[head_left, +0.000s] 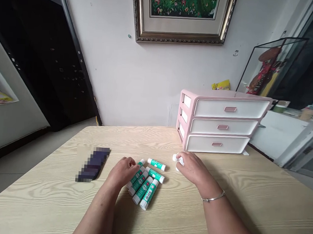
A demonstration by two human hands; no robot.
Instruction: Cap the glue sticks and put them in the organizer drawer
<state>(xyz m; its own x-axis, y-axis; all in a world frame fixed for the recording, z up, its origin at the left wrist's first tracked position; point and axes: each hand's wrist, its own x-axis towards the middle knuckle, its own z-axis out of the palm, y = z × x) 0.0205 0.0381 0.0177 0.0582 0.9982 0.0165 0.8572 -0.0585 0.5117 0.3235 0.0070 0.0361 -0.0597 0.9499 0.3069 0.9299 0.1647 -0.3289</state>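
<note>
Head view: the glue sticks (pixel 145 183) lie in a loose cluster at the lower middle of the frame, on the table (pixel 247 193). Four of them lie side by side, their long axes running from lower left to upper right, white caps at both ends. Two more lie crosswise at the cluster's upper edge, and the top stick (pixel 156 164) sits a little apart from the rest.

Your left hand (pixel 122 171) is the nearer one. It comes in from the left of the cluster, palm down, with its curled fingers touching the upper ends of the leftmost sticks. Whether it grips one or only rests on them you cannot tell from here.

Your right hand (pixel 193 167) is apart from the cluster, to its right and slightly higher in the frame. Its fingers are closed on a white piece (pixel 175 158), which is mostly hidden; it may be a stick's end or a cap. A bracelet (pixel 213 197) sits on that wrist.

Just beyond the right hand, in the right middle of the frame, stands the drawer unit (pixel 219 122), with all three drawers pushed in. A dark object (pixel 94 164) lies flat left of the left hand, well clear of the sticks.
</note>
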